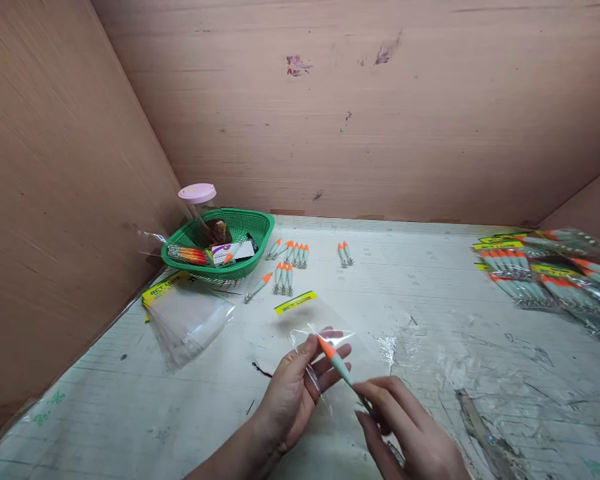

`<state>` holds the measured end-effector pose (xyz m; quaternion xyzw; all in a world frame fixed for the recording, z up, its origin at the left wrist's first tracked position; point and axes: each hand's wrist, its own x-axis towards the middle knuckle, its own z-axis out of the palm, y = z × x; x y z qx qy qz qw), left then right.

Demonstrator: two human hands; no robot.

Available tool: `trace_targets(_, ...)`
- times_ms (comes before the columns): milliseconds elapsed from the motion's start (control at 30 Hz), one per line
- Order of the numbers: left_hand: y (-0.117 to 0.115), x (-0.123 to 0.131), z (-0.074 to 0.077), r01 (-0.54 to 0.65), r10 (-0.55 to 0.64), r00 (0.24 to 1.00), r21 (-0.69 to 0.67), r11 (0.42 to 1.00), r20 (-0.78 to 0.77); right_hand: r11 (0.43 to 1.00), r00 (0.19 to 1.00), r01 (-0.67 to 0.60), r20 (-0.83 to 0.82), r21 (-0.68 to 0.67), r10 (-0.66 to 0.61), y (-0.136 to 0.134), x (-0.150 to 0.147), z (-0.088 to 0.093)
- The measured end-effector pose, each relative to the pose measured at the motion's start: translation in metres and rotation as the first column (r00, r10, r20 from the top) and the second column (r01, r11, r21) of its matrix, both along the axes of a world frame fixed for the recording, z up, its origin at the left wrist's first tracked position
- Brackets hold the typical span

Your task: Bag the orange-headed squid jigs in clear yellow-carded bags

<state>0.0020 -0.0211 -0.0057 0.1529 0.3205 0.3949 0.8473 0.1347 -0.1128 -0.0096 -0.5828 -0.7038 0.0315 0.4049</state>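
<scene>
My left hand (300, 383) holds a clear plastic bag (357, 337) between thumb and fingers near its open end. A yellow strip reading "BCT LURE" runs across the bag's far end. My right hand (405, 420) grips a squid jig (337, 363) by its tail, the hooks mostly hidden by the fingers. Its orange tip points up and left, at the bag's mouth by my left thumb. I cannot tell whether the tip is inside. Beyond the bag lie several like jigs (283, 279) in small groups, and a pair of jigs (345, 255) apart to the right.
A green basket (260, 233) at the back left holds a pink-lidded jar (198, 195), a card and packed lures. In front lies a stack of bags (190, 317). Filled lure packs (555, 280) are heaped at right. Wooden walls enclose the back and sides; a worn strip (485, 430) lies front right.
</scene>
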Motion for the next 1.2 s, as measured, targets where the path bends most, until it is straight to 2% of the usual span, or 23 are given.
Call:
trace_targets(133, -0.006, 0.001, -0.001, 0.113, -0.117, 0.989, 0.040, 0.993, 0.092, 0.993, 1.000, 0.025, -0.005, 0.113, -0.025, 0.015, -0.003, 0.000)
trace_targets(300, -0.008, 0.000, 0.000, 0.106, -0.112, 0.976, 0.045, 0.993, 0.187, 0.982, 0.997, -0.022, -0.072, 0.189, 0.036, 0.016, -0.006, -0.001)
trace_targets(400, -0.010, 0.000, 0.000, 0.102, -0.107, 0.974, 0.038, 0.994, 0.198, 0.980, 0.993, -0.081, -0.071, 0.182, 0.095, 0.015, -0.010, -0.005)
trace_targets(500, -0.012, 0.000, -0.001, 0.116, -0.121, 0.972, 0.036, 0.993, 0.202, 0.981, 0.995, -0.079, -0.048, 0.176, 0.088, 0.016, -0.014, -0.009)
trace_targets(600, -0.013, 0.001, -0.003, 0.128, -0.131, 0.974, 0.026, 0.991, 0.186, 0.984, 0.998, -0.057, -0.002, 0.170, 0.058, 0.017, -0.015, -0.012)
trace_targets(733, -0.011, 0.000, -0.005, 0.091, -0.081, 0.977, -0.044, 0.995, 0.198, 0.978, 0.977, -0.150, 0.173, 0.148, 0.123, 0.021, -0.013, -0.014)
trace_targets(833, -0.009, 0.000, -0.007, 0.067, -0.052, 0.971, -0.055, 0.996, 0.235, 0.962, 0.952, -0.218, 0.253, 0.163, 0.173, 0.025, -0.012, -0.006)
trace_targets(967, -0.004, -0.001, -0.006, 0.007, 0.016, 0.963, -0.085, 0.996, 0.269, 0.929, 0.898, -0.319, 0.373, 0.190, 0.232, 0.030, -0.008, 0.030)
trace_targets(1033, -0.001, -0.002, -0.003, -0.053, 0.091, 0.962, -0.152, 0.987, 0.257, 0.945, 0.935, -0.264, 0.291, 0.191, 0.202, 0.043, -0.001, 0.053)
trace_targets(1100, 0.002, -0.004, 0.001, -0.096, 0.141, 0.959, -0.187, 0.978, 0.247, 0.977, 0.988, -0.132, 0.104, 0.166, 0.115, 0.072, 0.007, 0.066)
trace_targets(1133, 0.002, -0.005, 0.003, -0.104, 0.149, 0.957, -0.187, 0.977, 0.248, 0.983, 1.000, -0.028, 0.005, 0.179, 0.027, 0.093, 0.011, 0.067)
trace_targets(1167, 0.002, -0.006, 0.005, -0.105, 0.149, 0.957, -0.180, 0.978, 0.250, 0.991, 0.998, -0.060, -0.027, 0.123, 0.064, 0.117, 0.013, 0.063)
trace_targets(1200, 0.002, -0.006, 0.006, -0.103, 0.145, 0.957, -0.175, 0.979, 0.252, 0.991, 0.991, -0.125, -0.052, -0.037, 0.123, 0.141, 0.014, 0.055)
